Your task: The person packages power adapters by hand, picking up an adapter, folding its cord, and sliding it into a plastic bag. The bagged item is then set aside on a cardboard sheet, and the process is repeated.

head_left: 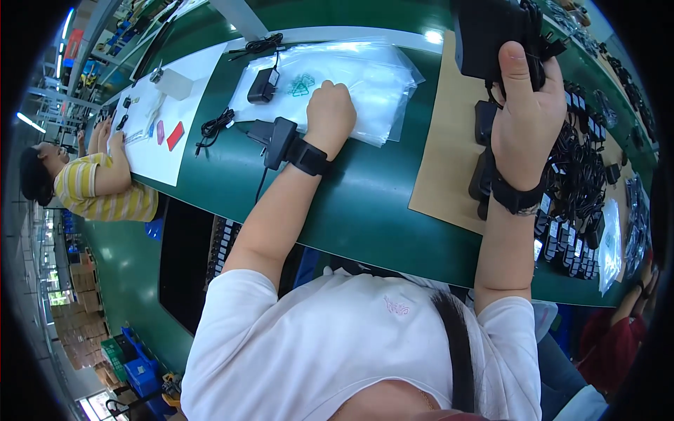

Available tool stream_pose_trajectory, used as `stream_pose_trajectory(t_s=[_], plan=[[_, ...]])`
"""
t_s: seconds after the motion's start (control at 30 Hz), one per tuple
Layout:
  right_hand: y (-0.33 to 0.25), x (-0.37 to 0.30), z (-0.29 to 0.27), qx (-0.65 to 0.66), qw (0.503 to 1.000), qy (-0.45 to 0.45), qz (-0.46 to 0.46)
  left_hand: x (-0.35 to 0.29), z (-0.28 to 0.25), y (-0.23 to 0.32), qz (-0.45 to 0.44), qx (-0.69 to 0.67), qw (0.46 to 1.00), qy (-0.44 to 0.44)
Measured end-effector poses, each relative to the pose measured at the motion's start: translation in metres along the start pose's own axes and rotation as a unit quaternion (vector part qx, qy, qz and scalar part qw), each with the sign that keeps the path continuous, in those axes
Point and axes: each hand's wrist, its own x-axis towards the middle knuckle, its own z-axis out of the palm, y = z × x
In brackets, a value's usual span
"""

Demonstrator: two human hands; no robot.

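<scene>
My right hand (523, 112) is raised at the upper right, its thumb and fingers wrapped round a black power adapter (484, 38) with its cable bundled beside it. My left hand (331, 112) is closed, knuckles up, over a stack of clear plastic bags (379, 91). Its fingertips are hidden, so I cannot make out whether they pinch a bag. Left of that hand, a small black plug adapter (263, 85) lies on the bags. Around my left wrist is a black band (309, 157), with a black block (281, 142) against it and a cable hanging down.
Brown cardboard (446, 161) covers part of the green table (365, 196). At right lie many black adapters with cables (579, 168) and a clear bag (609, 245). A coiled black cable (214, 130) lies left. A person in yellow stripes (105, 182) works at far left; another in red (611, 344) is lower right.
</scene>
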Motion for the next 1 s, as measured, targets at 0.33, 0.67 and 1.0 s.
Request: stream_pose_trajectory(t_s=[0.33, 0.67, 1.0], plan=[[0.009, 0.008, -0.002, 0.029, 1.0, -0.008, 0.004, 0.016, -0.056, -0.041, -0.278, -0.47, 0.828, -0.128], [0.015, -0.001, 0.014, -0.051, 0.997, -0.034, 0.036, 0.006, -0.05, -0.059, -0.231, -0.267, 0.935, -0.033], [0.053, -0.025, 0.044, 0.183, 0.927, -0.08, 0.317, 0.014, -0.065, 0.005, -0.137, -0.367, 0.909, -0.139]])
